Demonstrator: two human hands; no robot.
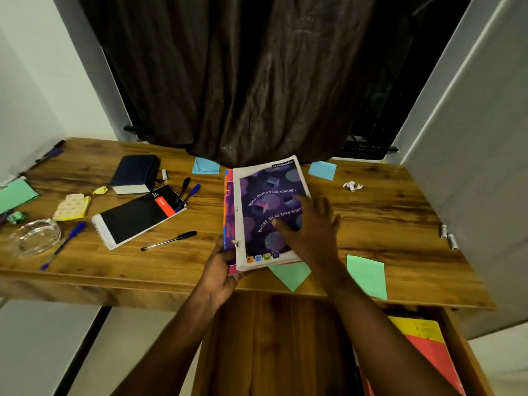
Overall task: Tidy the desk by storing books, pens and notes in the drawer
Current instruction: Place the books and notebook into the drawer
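A purple notebook (264, 204) lies on top of a pink book (228, 212) in the middle of the wooden desk (371, 212). My left hand (221, 267) grips the near left corner of this stack. My right hand (308, 227) rests flat on the purple cover, fingers spread. To the left lie a black spiral notepad (134, 217), a dark blue book (135, 172) and several pens, one black (171, 240), one blue (64, 244). Blue (205, 165) and green (367, 275) notes are scattered around. The open drawer (428, 347) at lower right holds a yellow and red book.
A glass ashtray (35, 237) sits near the left front edge, with a yellow pad (73, 207) behind it. A crumpled paper (353, 185) and two small batteries (448, 237) lie on the right side. A dark curtain (243, 81) hangs behind the desk.
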